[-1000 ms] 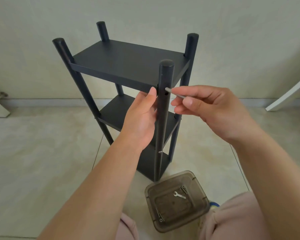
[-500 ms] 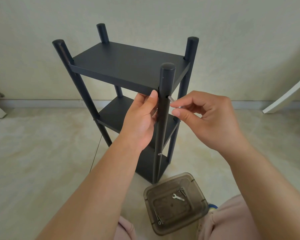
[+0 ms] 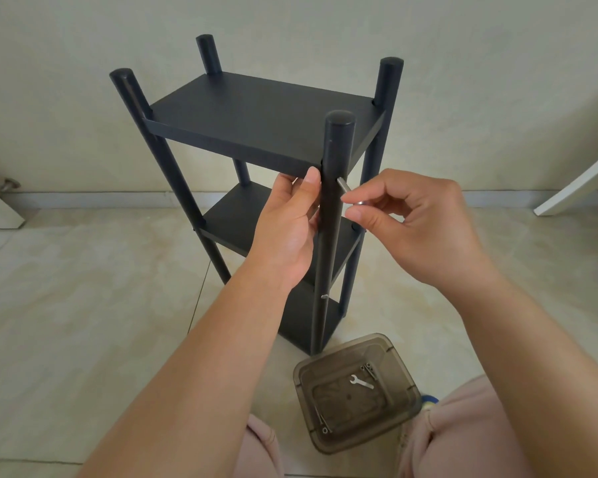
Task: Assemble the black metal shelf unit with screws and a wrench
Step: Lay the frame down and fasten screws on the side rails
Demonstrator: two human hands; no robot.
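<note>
The black metal shelf unit (image 3: pixel 256 112) stands upright on the floor with three shelves and four round posts. My left hand (image 3: pixel 287 229) grips the near right post (image 3: pixel 335 160) just under the top shelf. A silver screw (image 3: pixel 343 185) sticks out of that post's side, its tip in the hole. My right hand (image 3: pixel 404 225) pinches the screw's outer end between thumb and forefinger. A small silver wrench (image 3: pixel 361 381) lies in the brown plastic box (image 3: pixel 404 367) on the floor below, with several screws (image 3: pixel 370 370) beside it.
A pale wall and skirting run behind the shelf unit. A white board (image 3: pixel 580 184) leans at the far right. A white panel with a metal knob (image 3: pixel 11 183) sits at the far left. My knees in pink trousers (image 3: pixel 463 439) flank the box.
The screw has tilted and gone further into the post's hole. My right hand has dropped lower and closer to the post. The left hand keeps its grip.
</note>
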